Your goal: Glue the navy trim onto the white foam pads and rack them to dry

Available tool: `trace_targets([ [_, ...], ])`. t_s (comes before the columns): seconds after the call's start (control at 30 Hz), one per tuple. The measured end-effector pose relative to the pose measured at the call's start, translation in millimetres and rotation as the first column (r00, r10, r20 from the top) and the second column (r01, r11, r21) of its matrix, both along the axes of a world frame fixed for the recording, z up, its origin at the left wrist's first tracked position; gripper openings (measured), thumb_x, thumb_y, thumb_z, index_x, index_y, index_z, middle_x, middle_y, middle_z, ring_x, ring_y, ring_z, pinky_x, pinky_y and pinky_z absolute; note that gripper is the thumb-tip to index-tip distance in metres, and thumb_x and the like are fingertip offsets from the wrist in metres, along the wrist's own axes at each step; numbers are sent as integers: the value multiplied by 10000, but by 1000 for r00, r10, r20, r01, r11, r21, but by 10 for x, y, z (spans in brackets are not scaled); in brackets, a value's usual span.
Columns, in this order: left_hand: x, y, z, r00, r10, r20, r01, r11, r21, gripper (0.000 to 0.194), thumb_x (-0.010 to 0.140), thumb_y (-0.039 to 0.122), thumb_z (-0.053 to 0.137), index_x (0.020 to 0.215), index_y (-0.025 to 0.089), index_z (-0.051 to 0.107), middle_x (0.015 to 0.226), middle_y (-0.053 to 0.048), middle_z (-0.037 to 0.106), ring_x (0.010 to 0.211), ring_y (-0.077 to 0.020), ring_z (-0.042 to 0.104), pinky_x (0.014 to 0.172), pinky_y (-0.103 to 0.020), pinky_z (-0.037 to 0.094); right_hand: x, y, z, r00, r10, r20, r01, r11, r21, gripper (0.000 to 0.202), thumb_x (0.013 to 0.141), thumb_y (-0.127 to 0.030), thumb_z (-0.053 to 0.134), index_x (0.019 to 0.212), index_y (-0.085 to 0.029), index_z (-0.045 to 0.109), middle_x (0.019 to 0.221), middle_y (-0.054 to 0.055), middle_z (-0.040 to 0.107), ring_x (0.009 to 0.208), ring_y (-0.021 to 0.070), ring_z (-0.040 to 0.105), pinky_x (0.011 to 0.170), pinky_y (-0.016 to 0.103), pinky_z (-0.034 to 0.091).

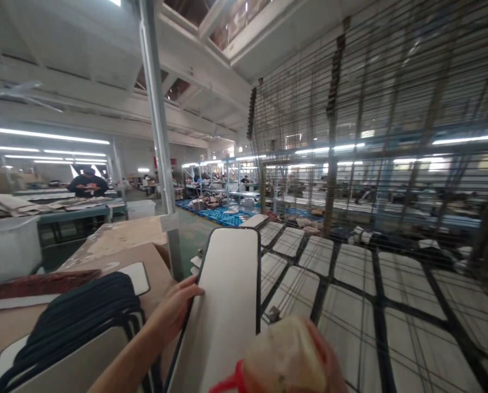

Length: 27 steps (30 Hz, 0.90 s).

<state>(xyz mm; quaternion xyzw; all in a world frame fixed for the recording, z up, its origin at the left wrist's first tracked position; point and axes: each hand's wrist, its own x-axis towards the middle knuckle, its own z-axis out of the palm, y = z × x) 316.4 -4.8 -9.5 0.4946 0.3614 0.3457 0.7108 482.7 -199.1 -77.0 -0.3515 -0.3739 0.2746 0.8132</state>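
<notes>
My left hand grips the left edge of a long white panel with rounded corners and a dark border. The thumb lies on the panel's face, and the other fingers go behind the edge. At the lower right, my right hand is wrapped round a squeeze bottle, blurred, with yellowish contents and a red nozzle pointing left. The bottle is tilted in front of the panel's lower part. To the left of my left arm stands a stack of dark-edged panels.
Rows of similar pale panels lie under thin wires on the right. A tall wire rack rises above them. A metal post stands behind the brown-covered table. Far left, a person stands at another table, near a white bin.
</notes>
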Motion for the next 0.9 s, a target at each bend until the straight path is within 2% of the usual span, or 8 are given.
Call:
trace_targets([
  [0.13,245,-154,-58,998,-63,-17,62,998,-31,402,661,23,577,1034,157,651,684,5,741,621,-158,685,567,-197,510,543,82,336,948,-312,-66,318,937,142,496,497,-214,888,949,-270,692,841,-13,717,737,169,645,681,245,533],
  [0.23,403,-263,-74,996,-85,-3,85,995,-52,418,685,10,562,1066,160,645,698,6,745,619,-150,686,564,-187,511,829,140,440,924,-372,-87,382,909,166,467,497,-224,888,916,-278,690,823,-48,702,743,138,625,716,220,511],
  [0.3,479,-276,-96,997,-74,12,75,995,-65,439,704,4,551,1111,151,625,727,-2,751,645,-152,693,592,-193,523,829,82,346,940,-335,-59,340,930,137,468,491,-227,884,920,-258,700,803,-19,710,705,162,627,659,250,522],
  [0.47,543,-243,-192,1000,-1,-13,0,998,-67,466,730,10,548,1182,122,568,761,-24,756,685,-159,700,605,-197,530,704,-148,102,997,-76,24,77,997,-12,562,474,-236,880,1003,-249,694,810,24,723,687,206,644,598,288,529],
  [0.63,597,-354,-199,997,-74,-14,72,993,-90,473,722,10,538,1174,144,585,774,-24,757,680,-175,705,613,-224,543,1040,-76,294,948,-295,-120,307,947,93,418,480,-234,890,853,-254,704,795,-22,711,701,153,627,670,243,519],
  [0.7,637,-382,-206,999,-50,-14,48,994,-99,470,718,7,536,1165,144,592,752,-24,755,677,-175,706,607,-220,542,1076,-88,277,955,-275,-113,285,955,82,414,488,-240,887,861,-246,707,780,-17,713,693,150,629,665,236,518],
  [0.83,703,-386,-300,999,-35,-16,33,993,-111,464,684,7,556,1127,135,612,713,-18,751,665,-167,704,599,-201,535,949,-194,139,999,-51,7,51,998,-29,573,451,-221,887,991,-203,696,824,53,728,719,216,654,632,293,526],
  [0.9,733,-399,-361,996,-86,-10,84,989,-124,480,667,25,575,1132,138,613,731,-19,756,682,-176,706,612,-210,535,963,-186,151,996,-73,46,74,997,-23,599,459,-221,883,1022,-211,679,853,46,725,741,220,647,648,301,521],
])
